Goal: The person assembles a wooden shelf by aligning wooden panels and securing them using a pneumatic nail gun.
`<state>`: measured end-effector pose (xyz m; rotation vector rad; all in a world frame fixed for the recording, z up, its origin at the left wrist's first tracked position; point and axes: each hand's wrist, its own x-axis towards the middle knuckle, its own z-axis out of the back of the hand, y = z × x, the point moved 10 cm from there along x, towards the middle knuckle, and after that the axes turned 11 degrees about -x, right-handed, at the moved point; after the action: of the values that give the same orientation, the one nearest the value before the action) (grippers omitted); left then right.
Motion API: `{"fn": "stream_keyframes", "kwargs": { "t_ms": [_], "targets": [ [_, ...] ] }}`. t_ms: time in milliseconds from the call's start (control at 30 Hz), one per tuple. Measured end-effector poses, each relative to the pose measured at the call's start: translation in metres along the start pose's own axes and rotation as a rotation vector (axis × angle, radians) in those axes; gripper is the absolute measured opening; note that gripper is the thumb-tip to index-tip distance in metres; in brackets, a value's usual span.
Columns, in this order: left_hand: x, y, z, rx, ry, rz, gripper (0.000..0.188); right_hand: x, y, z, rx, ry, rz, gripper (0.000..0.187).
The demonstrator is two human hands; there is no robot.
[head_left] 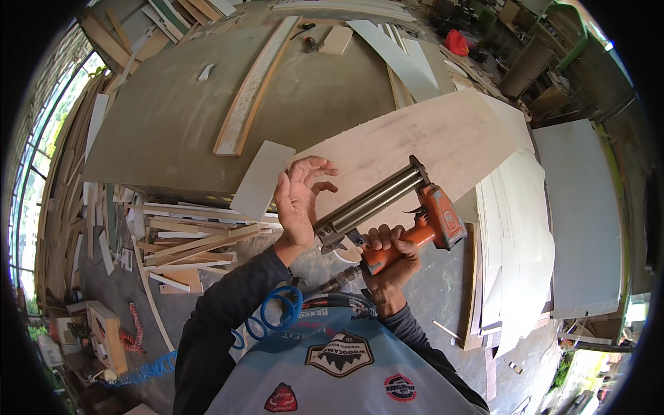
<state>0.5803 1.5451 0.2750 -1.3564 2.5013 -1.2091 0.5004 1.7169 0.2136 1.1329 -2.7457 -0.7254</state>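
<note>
Centrally, the left hand (297,207) hovers beside the lower-left end of the nailer (377,200), which slants across mid-frame, fingers curled and apart; contact is unclear. Just right of centre, the right hand (394,272) clamps its handle (419,238). Ideally, keep that hold steady, fingertips off the trigger (418,209).

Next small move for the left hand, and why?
Probably close the left hand around the near end of the metal magazine to steady it: that hand is open right beside it, not gripping, while the right hand alone grips the orange nail gun.
</note>
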Motion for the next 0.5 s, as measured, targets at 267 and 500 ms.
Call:
{"fn": "stream_keyframes", "kwargs": {
  "t_ms": [267, 500],
  "targets": [
    [-0.12, 0.057, 0.184, 0.624, -0.574, 0.668, 0.049, -0.016, 0.042, 0.103, -0.254, -0.262, 0.043, 0.011],
    [-0.101, 0.113, 0.14, 0.342, -0.292, 0.447, 0.027, -0.012, 0.026, 0.138, -0.217, -0.294, -0.024, 0.011]
  ]
}}
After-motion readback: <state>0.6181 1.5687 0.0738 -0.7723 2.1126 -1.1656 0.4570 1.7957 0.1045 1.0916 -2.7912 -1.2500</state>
